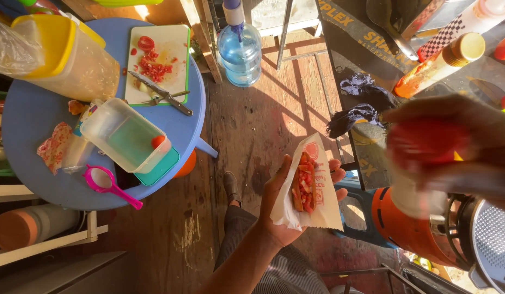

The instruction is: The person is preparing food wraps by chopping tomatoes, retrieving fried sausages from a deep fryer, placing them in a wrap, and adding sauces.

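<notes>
The left hand (288, 204) lies palm up, fingers curled under a white paper sleeve (312, 209) that cradles a hot dog (305, 182) topped with chopped tomato, over the wooden floor right of the round blue worktop (34, 125). The right hand (454, 144), blurred and close to the camera, is wrapped around a red-topped squeeze bottle (421, 163) just right of the hot dog. This looks like the saucing step; next the nozzle needs to tip over the bun.

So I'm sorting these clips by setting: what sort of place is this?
Probably a small street-food stall. The left hand holds a hot dog in a paper sleeve, sauce bottles lie on the counter, and a cutting board with chopped tomato and a knife sits on a blue table.
</notes>
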